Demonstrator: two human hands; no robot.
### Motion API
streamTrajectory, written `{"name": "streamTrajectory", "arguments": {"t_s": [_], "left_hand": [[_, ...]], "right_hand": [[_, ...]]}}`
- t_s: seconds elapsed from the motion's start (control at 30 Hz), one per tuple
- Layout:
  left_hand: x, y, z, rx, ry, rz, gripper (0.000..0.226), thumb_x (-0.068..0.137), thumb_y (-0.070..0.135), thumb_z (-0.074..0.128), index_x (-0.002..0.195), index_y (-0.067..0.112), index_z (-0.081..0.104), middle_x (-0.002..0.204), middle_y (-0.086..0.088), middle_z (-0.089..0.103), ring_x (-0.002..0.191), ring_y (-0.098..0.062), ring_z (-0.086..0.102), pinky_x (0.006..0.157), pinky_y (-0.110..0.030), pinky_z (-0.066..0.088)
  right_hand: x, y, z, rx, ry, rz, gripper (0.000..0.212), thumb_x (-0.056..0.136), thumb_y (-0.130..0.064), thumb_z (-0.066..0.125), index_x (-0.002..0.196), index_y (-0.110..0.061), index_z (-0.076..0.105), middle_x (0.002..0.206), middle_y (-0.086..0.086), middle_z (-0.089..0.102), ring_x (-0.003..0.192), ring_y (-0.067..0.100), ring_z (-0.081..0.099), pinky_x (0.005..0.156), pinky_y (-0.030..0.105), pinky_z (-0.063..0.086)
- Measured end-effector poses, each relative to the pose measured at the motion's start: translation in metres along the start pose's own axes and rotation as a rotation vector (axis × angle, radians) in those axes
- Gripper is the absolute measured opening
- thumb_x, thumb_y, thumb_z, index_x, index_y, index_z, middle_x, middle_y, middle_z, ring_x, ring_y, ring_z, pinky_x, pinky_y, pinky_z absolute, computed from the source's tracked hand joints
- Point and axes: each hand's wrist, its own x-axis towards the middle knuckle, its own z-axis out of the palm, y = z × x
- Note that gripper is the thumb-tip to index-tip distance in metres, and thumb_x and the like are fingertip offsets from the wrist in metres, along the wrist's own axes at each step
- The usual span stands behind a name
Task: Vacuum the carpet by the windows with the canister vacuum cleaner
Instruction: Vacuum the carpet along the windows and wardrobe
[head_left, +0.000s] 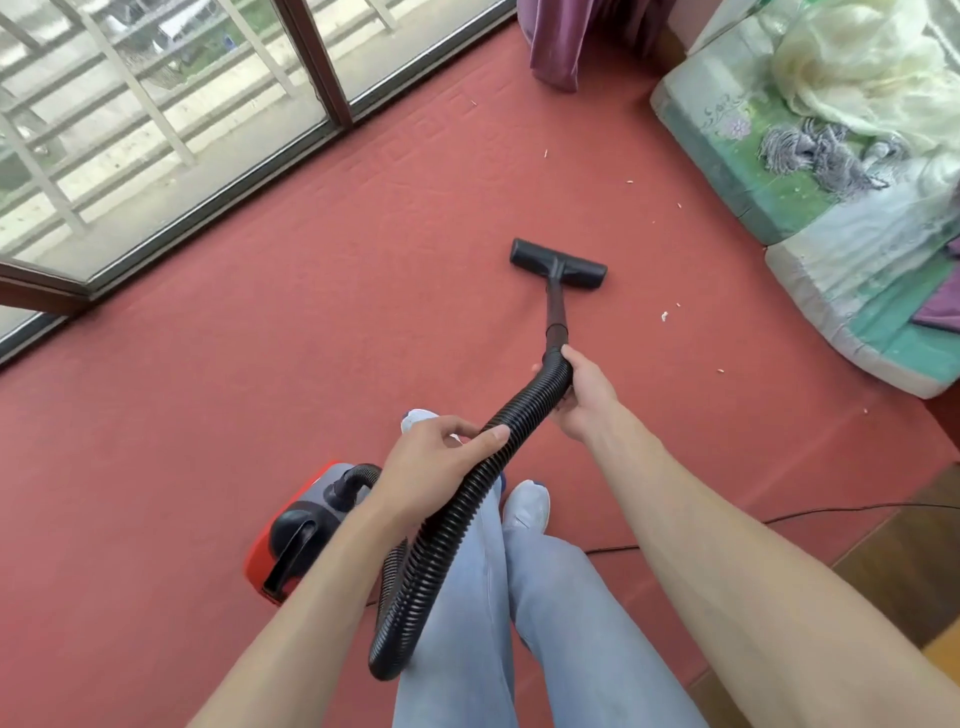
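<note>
Sweeping the floor nozzle (559, 264) across the red carpet (260, 338) beside the windows (156, 104); the nozzle is lying flat on the pile, well ahead of the feet (525, 506).

Judgement: this step is going to work best with slow, overlapping strokes and the nozzle held flat, working rightward toward the pale crumbs (664, 315) lying near the folded mattress (831, 208). Slack in the hose (467, 499) is needing attention so that it is not pulling on the wand (556, 306) or tipping the canister vacuum (296, 530), which is sitting on the carpet just left of the legs. The power cord (831, 512) is trailing off to the right, so it is probably worth stepping clear of it.

Hands: the right hand (582, 395) is gripping the top end of the hose where it joins the wand, with the arm reaching forward almost straight. The left hand (436, 462) is holding the hose further back, thumb lying over the top, fingers curling beneath, elbow bent. The hands are apart, each clamped on the hose.
</note>
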Motion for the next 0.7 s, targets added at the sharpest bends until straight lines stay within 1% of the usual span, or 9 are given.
{"name": "streamTrajectory", "arguments": {"t_s": [0.03,0.1,0.17,0.23,0.37,0.47,0.53,0.6,0.7], "left_hand": [[0.004,-0.001,0.004,0.002,0.015,-0.008,0.039,0.079,0.062,0.070,0.093,0.026,0.072,0.068,0.002,0.073,0.061,-0.014,0.067,0.068,-0.039,0.055],[0.010,-0.001,0.010,-0.023,0.019,0.000,0.044,0.075,0.064,0.071,0.096,0.025,0.069,0.069,-0.001,0.075,0.064,-0.019,0.070,0.072,-0.045,0.057],[0.010,0.007,0.010,-0.088,-0.001,0.012,0.040,0.081,0.052,0.074,0.101,0.018,0.068,0.072,-0.007,0.075,0.061,-0.021,0.069,0.070,-0.046,0.059],[0.006,0.019,0.006,-0.160,-0.067,-0.001,0.036,0.084,0.042,0.076,0.104,0.013,0.068,0.075,-0.009,0.074,0.064,-0.025,0.070,0.069,-0.047,0.060],[-0.004,0.043,-0.010,-0.227,-0.277,-0.012,0.035,0.085,0.036,0.075,0.106,0.008,0.070,0.080,-0.007,0.071,0.071,-0.030,0.070,0.070,-0.040,0.059],[-0.003,0.052,-0.016,-0.189,-0.325,-0.022,0.036,0.086,0.034,0.075,0.108,0.006,0.069,0.080,-0.007,0.072,0.073,-0.030,0.072,0.068,-0.035,0.060],[0.002,0.053,-0.014,-0.187,-0.300,-0.028,0.036,0.085,0.036,0.075,0.108,0.008,0.070,0.081,-0.008,0.072,0.073,-0.029,0.072,0.066,-0.035,0.060],[0.011,0.051,-0.009,-0.208,-0.231,-0.037,0.036,0.085,0.039,0.075,0.105,0.009,0.071,0.082,-0.009,0.072,0.072,-0.027,0.071,0.070,-0.042,0.062],[0.025,0.047,0.000,-0.244,-0.098,-0.054,0.034,0.087,0.041,0.073,0.101,0.010,0.071,0.079,-0.009,0.071,0.067,-0.023,0.068,0.070,-0.043,0.061]], "right_hand": [[0.005,-0.003,0.001,-0.006,-0.006,-0.005,0.024,0.092,-0.026,0.063,0.106,-0.007,0.060,0.076,0.009,0.066,0.061,0.019,0.064,0.055,0.028,0.054],[0.013,-0.010,0.002,-0.004,-0.042,-0.017,0.025,0.093,-0.027,0.063,0.108,-0.007,0.060,0.078,0.010,0.067,0.064,0.019,0.065,0.059,0.029,0.055],[0.015,-0.017,0.003,0.024,-0.082,-0.019,0.026,0.093,-0.028,0.063,0.109,-0.008,0.060,0.079,0.008,0.065,0.066,0.018,0.064,0.061,0.030,0.054],[0.012,-0.026,-0.002,0.081,-0.115,-0.007,0.026,0.092,-0.029,0.064,0.108,-0.010,0.059,0.079,0.006,0.062,0.066,0.016,0.061,0.061,0.029,0.053],[-0.003,-0.039,-0.017,0.051,-0.221,0.039,0.024,0.091,-0.031,0.062,0.102,-0.011,0.056,0.078,0.004,0.056,0.067,0.015,0.057,0.069,0.031,0.051],[-0.012,-0.040,-0.019,0.033,-0.265,0.054,0.022,0.092,-0.032,0.059,0.093,-0.010,0.056,0.078,0.004,0.056,0.067,0.016,0.056,0.072,0.031,0.048],[-0.008,-0.041,-0.015,0.041,-0.258,0.044,0.024,0.091,-0.033,0.060,0.096,-0.010,0.057,0.079,0.005,0.057,0.067,0.016,0.057,0.067,0.032,0.049],[0.004,-0.043,-0.007,0.039,-0.221,0.034,0.028,0.091,-0.034,0.062,0.102,-0.009,0.058,0.081,0.006,0.059,0.067,0.016,0.059,0.064,0.031,0.051],[0.024,-0.047,0.008,0.016,-0.150,0.016,0.031,0.092,-0.038,0.061,0.104,-0.010,0.060,0.085,0.006,0.063,0.070,0.017,0.061,0.066,0.031,0.052]]}}
